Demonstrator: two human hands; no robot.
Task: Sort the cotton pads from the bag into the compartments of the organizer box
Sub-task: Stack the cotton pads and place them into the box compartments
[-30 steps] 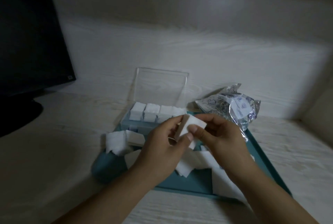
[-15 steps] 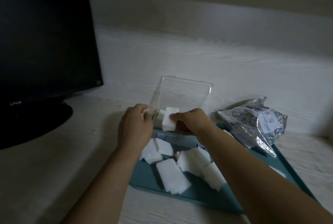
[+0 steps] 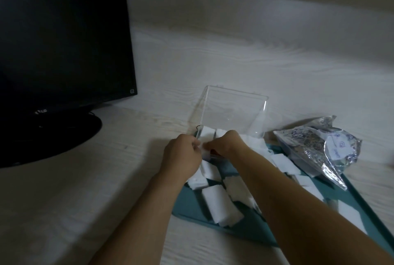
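Several cotton pads (image 3: 221, 206) lie loose on the teal tray (image 3: 191, 205) — sorting is, by judgement, partly done. Organizer box (image 3: 255, 145), clear lid (image 3: 232, 111) upright: its far row of compartments holds white pads; the near row is hidden behind the hands. Left hand (image 3: 183, 156) and right hand (image 3: 226, 143) meet over the box's near edge, fingers curled, pinching one pad (image 3: 205, 151) between them. Crumpled bag (image 3: 317, 149) lies right of the box; contents unclear.
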